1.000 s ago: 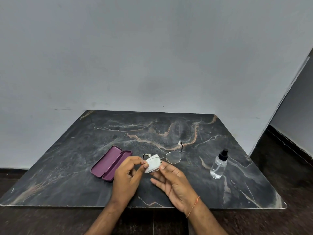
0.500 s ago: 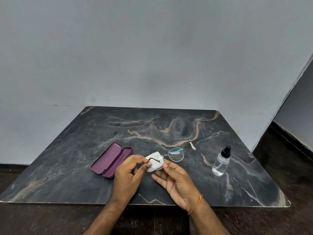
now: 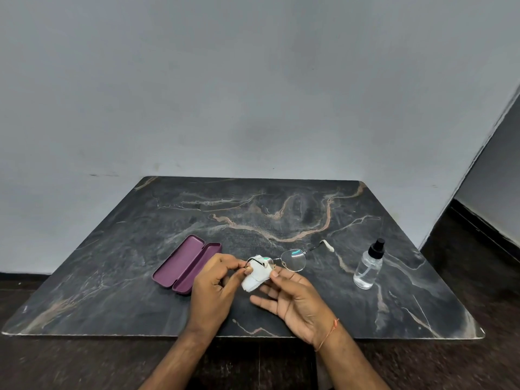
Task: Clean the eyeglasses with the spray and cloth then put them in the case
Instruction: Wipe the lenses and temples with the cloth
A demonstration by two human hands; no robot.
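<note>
Thin-framed eyeglasses (image 3: 294,259) are held just above the table's near middle. A white cloth (image 3: 256,274) is wrapped over their left lens. My left hand (image 3: 213,288) pinches the frame's left end. The thumb and fingers of my right hand (image 3: 292,302) hold the cloth against that lens, palm up. The right lens is bare, and its temple arm with a white tip points toward the back right. A purple case (image 3: 187,263) lies open to the left of my hands. To the right stands a clear spray bottle (image 3: 368,267) with a black cap.
The dark marble table (image 3: 281,215) stands against a grey wall. Its front edge runs just below my wrists. Dark floor shows to the right of the table and along its front.
The glasses have turned, so the right temple arm now points out to the back right and the bare lens faces up. My hands stay in nearly the same spot with the cloth on the left lens.
</note>
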